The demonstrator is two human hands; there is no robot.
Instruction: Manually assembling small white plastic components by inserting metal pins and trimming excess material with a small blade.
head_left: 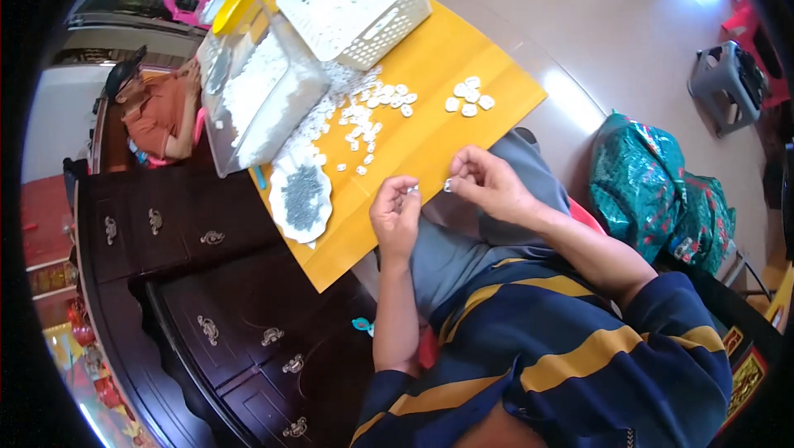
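Left hand and right hand each pinch tiny white piece, fingers nearly closed, over near edge of yellow tabletop. Fumbled piece could drop to lap.

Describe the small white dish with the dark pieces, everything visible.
The white dish is a shallow, oval-looking plate, glossy like plastic or ceramic. It lies flat near the left edge of the yellow sheet, just below the clear plastic bin of white pieces. A heap of small dark grey parts, likely screws or pins but too small to tell, fills its middle. Loose white pieces lie scattered just beyond it. Neither hand touches it; the left hand is nearest.
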